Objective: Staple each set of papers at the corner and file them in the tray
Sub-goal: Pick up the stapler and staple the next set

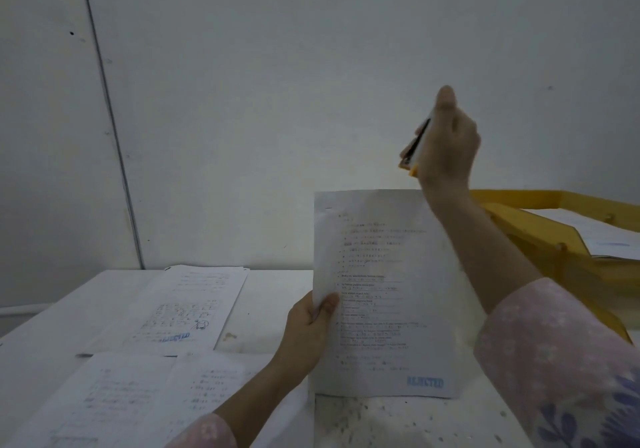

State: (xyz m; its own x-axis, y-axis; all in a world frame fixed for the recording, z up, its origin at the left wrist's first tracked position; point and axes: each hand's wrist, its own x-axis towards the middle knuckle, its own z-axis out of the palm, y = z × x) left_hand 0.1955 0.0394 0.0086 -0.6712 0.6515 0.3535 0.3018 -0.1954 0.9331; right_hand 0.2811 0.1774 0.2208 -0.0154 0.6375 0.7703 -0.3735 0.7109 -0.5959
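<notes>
My left hand (310, 326) pinches the left edge of a printed paper set (381, 292) and holds it upright above the table; a blue stamp sits at its lower right corner. Above the set's top right corner, my right hand (446, 146) is raised and grips a yellow and white stapler (414, 150), which does not touch the paper. The yellow tray (540, 226) stands at the right, behind my right forearm, with white sheets lying in it.
A white table (273, 309) runs below the wall. One paper set (187, 309) with a blue stamp lies at its middle left. More sheets (138, 399) lie near the front left edge. A plain wall fills the upper view.
</notes>
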